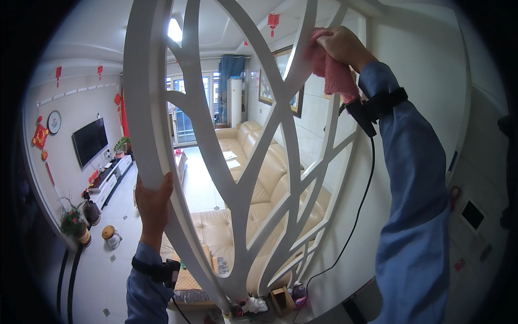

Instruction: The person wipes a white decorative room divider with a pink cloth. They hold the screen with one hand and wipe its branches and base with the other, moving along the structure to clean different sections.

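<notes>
A white openwork partition [240, 198] with branch-shaped bars stands upright before me. My left hand [156, 208] is wrapped around its thick left post [141, 105], with the thumb on the inner side. Up at the right, my right hand [344, 45] clutches a pink fluffy cloth [340, 81]. The cloth lies against a slanting upper bar [299, 77] and hangs down below the fingers; part of it is blurred. Each wrist wears a black strap; the right strap [390, 102] carries a dark device with a cable, close to the hanging cloth.
A black cable [366, 190] runs down from my right wrist. By the partition's foot lie crumpled white tissue [255, 305] and a wooden box [282, 300]. Behind stands a beige leather sofa [263, 184]. Potted plants [73, 224] and a small round stool-like object [111, 235] are at left.
</notes>
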Tool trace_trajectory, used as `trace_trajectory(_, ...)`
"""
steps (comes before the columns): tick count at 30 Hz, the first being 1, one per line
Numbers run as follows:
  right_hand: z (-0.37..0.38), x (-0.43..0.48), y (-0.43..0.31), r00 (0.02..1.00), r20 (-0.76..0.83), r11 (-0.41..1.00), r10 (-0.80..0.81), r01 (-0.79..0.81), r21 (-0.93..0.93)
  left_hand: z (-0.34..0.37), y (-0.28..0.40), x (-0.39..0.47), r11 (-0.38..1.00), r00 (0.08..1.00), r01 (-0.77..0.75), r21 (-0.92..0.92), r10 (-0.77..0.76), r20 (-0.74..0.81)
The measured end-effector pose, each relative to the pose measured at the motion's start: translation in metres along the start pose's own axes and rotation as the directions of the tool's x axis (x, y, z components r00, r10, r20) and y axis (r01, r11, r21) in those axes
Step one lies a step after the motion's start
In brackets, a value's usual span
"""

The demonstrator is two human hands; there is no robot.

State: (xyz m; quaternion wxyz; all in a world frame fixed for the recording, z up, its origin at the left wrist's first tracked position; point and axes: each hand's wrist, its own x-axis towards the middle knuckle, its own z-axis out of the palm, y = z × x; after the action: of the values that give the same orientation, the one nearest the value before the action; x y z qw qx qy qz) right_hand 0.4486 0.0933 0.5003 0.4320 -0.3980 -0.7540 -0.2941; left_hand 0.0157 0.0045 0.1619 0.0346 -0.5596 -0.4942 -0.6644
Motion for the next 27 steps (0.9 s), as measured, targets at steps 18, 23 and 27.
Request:
trace_trajectory(18, -0.051, 0.028, 0.114, 0.862, -0.355, 0.871, 0.361, -0.176, 0.459, 0.0, 0.002, 0.001, 0.999, 0.999, -0.029, -0.043, 0.03, 0.015)
trace_trajectory(23, -0.022, 0.077, 0.14, 0.895, -0.3, 0.696, 0.329, -0.015, 0.718, 0.0, 0.001, 0.0, 0.999, 1.0, -0.007, -0.032, 0.007, 0.004)
trace_trajectory(27, -0.01, 0.089, 0.135, 0.907, -0.171, 0.617, 0.386, -0.116, 0.778, -0.001, 0.004, -0.001, 0.998, 1.0, -0.013, -0.061, 0.014, 0.026)
